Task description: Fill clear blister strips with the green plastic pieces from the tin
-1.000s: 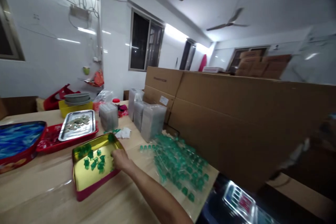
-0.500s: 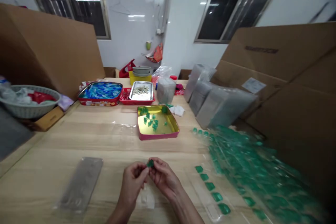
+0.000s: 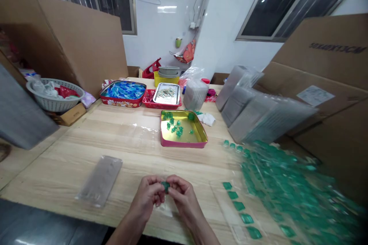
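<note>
Small green translucent piece (image 3: 165,187) at lower centre of frame, pinched between left hand (image 3: 146,193) and right hand (image 3: 183,196), just above the table (image 3: 66,160). Fingers (image 3: 173,181) of both hands curled close, narrow around the piece; exact contact points hidden. Step in hand, by judgement: close handling of a single piece, off the table. Next move calls for a steady pinch, the piece being small and mostly covered. Just right of the hands, clear plastic strip (image 3: 230,208) with green pieces in a row; farther right, blurred heap of similar strips (image 3: 283,176). Left of the hands, flat clear strip (image 3: 100,181), no green visible. Upper centre, gold-lined tin tray (image 3: 184,145) with pink rim, loose green pieces (image 3: 172,124) inside. Beyond it, tin of blue pieces (image 3: 120,104) and steel tray (image 3: 178,93).
</note>
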Available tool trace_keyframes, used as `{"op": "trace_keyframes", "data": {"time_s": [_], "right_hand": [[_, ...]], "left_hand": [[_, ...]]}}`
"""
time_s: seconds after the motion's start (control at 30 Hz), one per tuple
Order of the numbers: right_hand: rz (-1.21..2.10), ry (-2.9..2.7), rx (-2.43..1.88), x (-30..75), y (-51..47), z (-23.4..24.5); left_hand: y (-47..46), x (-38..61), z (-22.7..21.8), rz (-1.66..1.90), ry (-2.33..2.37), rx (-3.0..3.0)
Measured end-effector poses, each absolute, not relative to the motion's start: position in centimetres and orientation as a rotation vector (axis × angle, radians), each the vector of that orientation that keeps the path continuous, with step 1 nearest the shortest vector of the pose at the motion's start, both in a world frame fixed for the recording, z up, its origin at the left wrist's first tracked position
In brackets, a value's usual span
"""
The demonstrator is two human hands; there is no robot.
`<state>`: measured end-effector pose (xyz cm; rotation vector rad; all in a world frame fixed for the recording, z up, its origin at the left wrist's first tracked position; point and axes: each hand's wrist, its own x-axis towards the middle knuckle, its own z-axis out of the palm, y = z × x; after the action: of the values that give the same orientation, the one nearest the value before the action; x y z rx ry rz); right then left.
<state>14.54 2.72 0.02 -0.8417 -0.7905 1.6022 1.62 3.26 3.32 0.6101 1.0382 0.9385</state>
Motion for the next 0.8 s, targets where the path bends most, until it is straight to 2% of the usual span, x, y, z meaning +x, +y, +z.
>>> {"op": "trace_keyframes", "data": {"time_s": [0.13,0.4,0.63,0.8], "right_hand": [[1.49,-1.024,-0.903,15.3,2.4,-0.9],[1.498,-1.038,-1.059,16.4,2.4,-2.3],[0.966,-1.629,-1.184,17.1,8.0,-0.9],[0.902,-1.847,-1.212,16.9,9.2,-1.3]], "left_hand": [[2.7,1.9,2.6,0.915,1.067,0.634],[2.8,3.0,0.9,0.926,1.174,0.853],[5.3,1.8,-1.1,1.003,1.276,0.863],[5.2,1.3,-2.6,0.99,1.308,0.873]]}}
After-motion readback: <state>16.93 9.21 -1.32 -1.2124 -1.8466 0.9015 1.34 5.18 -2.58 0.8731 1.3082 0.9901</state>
